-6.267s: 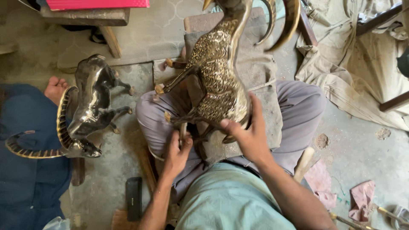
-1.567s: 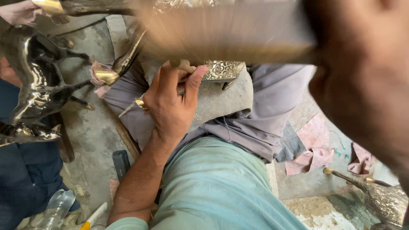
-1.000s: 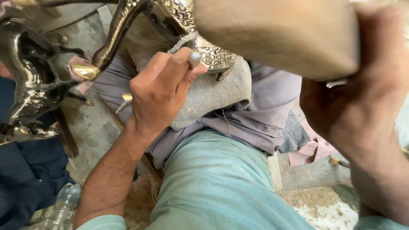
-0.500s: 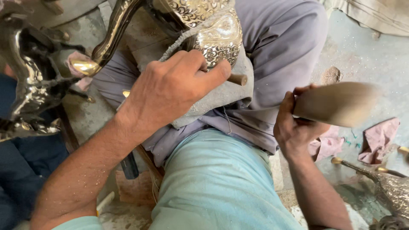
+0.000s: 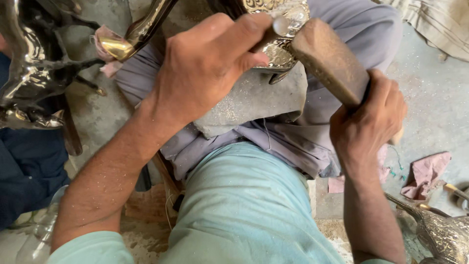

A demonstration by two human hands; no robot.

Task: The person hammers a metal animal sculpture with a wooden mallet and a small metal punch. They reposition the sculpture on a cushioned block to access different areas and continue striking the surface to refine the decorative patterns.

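Note:
An embossed brass animal figure lies on a grey pad across my lap, one shiny leg stretching up left. My left hand rests on the figure, fingers closed around a thin metal punch whose rounded end shows at my fingertips. My right hand grips a wooden mallet. The mallet's head sits right beside the punch end, touching or nearly touching it. Most of the punch is hidden in my fist.
A second dark polished animal figure stands at the left beside a person in dark blue clothing. A pink rag and another embossed brass piece lie at the right on the concrete floor. A plastic bottle lies lower left.
My right hand has swung the wooden mallet down from close to the camera onto the punch end. My left hand stayed on the brass figure, tightening around the punch.

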